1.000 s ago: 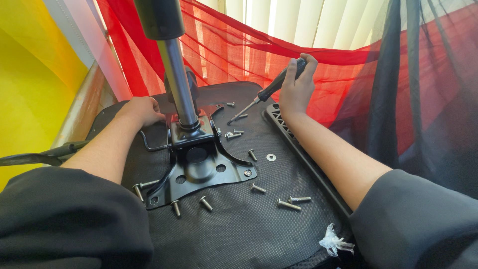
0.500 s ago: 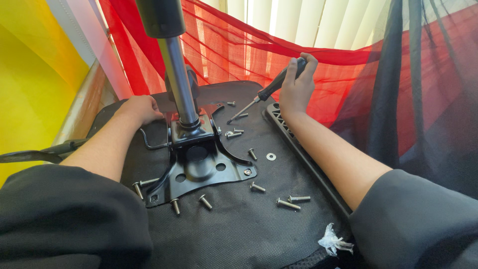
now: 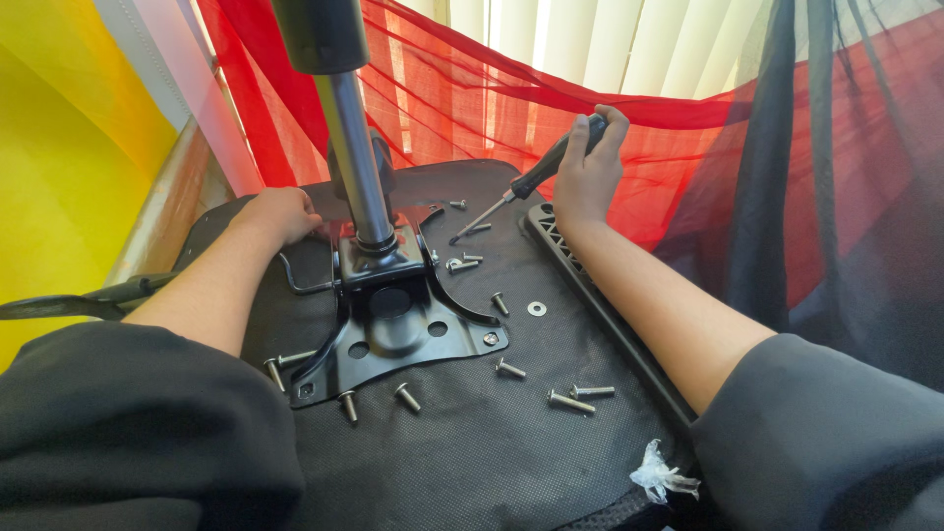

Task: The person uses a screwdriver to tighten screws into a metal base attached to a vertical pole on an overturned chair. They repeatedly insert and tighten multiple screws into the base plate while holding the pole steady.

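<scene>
Landmark: the black stamped-steel mounting plate, which is laid flat on the black fabric-covered underside of a seat; all places below are given from it.
Column: a grey metal gas-lift cylinder is stood upright in the plate's hub, and its top is cut off by the frame edge.
Left hand: the left hand is pressed down just left of the hub; its fingers are curled against the plate's far left edge, but whether anything is gripped cannot be told.
Right hand: the right hand is held above and to the right of the plate, its fingers closed round the black-handled screwdriver.
Screwdriver tip: it is aimed down at the loose fasteners just beyond the plate's far right corner, and no contact with a screw head can be made out.
Fasteners: silver machine screws are scattered in front of and to the right of the plate, and a small steel washer lies just right of it.
Progress: judged early, since one fastener at most seems seated, at the plate's right corner.
Left to do: the loose screws are judged yet to be driven.
Hard to make out: the left fingertips are hidden.
</scene>
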